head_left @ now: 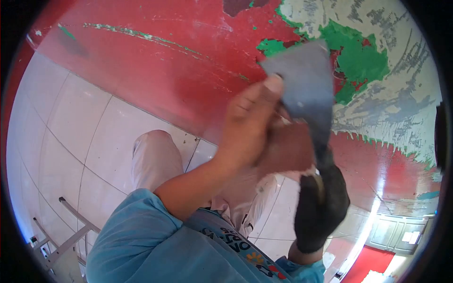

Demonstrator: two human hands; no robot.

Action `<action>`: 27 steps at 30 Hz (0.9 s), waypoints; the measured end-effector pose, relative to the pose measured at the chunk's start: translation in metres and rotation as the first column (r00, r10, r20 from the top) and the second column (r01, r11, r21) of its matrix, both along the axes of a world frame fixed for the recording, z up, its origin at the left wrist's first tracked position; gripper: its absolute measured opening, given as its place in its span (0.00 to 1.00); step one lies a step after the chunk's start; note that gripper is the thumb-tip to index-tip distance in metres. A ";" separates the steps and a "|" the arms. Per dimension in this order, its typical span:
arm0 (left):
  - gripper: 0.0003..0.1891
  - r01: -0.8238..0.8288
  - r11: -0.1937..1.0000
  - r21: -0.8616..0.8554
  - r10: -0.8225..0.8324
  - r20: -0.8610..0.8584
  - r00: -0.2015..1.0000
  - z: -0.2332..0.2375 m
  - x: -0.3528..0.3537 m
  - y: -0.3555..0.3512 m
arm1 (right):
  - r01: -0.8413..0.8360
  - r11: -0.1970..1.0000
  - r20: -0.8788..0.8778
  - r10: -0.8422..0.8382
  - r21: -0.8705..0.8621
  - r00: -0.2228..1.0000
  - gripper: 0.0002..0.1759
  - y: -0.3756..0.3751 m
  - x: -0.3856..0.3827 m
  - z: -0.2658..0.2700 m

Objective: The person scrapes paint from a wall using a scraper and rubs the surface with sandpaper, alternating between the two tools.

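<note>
My right hand (325, 207), in a black glove, grips the handle of a wide putty knife (306, 78), its metal blade pointing up in front of the wall. My bare left hand (250, 118) is closed, its thumb at the blade's left edge. Below those fingers hangs a reddish-brown piece of sandpaper (289, 148) with a ragged pale edge. Its upper part is hidden by the hand, and the image is slightly blurred there. Behind the blade, the red wall (188, 61) shows bared green paint (361, 59) and a scraped whitish-grey patch (391, 104).
A long scratch (141, 35) crosses the red paint at upper left. White floor tiles (113, 127) meet the wall's foot. My knee (158, 153) is close to the wall. A metal frame (71, 236) stands at lower left; a doorway (391, 233) lies at lower right.
</note>
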State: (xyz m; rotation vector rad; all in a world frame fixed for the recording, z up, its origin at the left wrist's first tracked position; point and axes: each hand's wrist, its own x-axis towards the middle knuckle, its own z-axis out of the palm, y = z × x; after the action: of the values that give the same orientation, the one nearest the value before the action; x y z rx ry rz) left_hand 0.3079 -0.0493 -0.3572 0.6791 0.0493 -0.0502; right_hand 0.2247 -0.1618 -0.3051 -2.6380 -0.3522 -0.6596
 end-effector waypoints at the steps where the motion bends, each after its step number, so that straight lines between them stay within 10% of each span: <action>1: 0.19 0.009 1.000 -0.021 -0.009 0.020 1.000 -0.008 0.004 0.006 | 0.007 1.000 0.004 -0.007 -0.002 1.000 0.17 0.003 0.001 -0.001; 27: 0.20 -0.051 0.993 0.102 0.054 -0.026 0.998 -0.008 0.008 0.025 | -0.026 0.993 -0.014 0.027 0.112 1.000 0.11 0.023 0.006 -0.016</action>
State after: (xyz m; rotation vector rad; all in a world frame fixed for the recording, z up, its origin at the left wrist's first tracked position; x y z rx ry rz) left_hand 0.3162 -0.0239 -0.3649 0.7785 0.0977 -0.0069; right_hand 0.2311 -0.1389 -0.3213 -2.5262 -0.3351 -0.6313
